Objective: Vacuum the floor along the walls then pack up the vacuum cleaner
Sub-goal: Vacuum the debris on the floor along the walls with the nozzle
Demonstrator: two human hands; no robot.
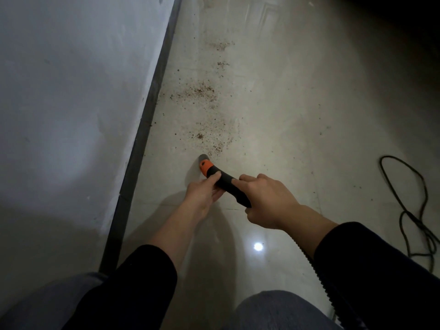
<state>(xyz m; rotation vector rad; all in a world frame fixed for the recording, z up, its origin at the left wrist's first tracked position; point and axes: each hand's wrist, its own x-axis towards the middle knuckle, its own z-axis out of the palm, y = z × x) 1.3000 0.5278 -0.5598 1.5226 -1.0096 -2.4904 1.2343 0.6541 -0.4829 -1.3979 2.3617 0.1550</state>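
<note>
A black vacuum nozzle [229, 184] with an orange collar and a grey tip points at the pale tiled floor [285, 110]. My left hand [204, 190] grips its front part just behind the orange collar. My right hand [266, 198] holds the rear of the nozzle from above. A ribbed black hose [316, 265] runs back from it under my right sleeve. Brown crumbs and dirt [204, 115] lie scattered on the floor just beyond the tip, in patches running away along the wall.
A white wall [71, 91] with a dark skirting strip [147, 120] runs along the left. A black power cord [414, 210] loops on the floor at the right. My knees in jeans fill the bottom edge. The far right is dark.
</note>
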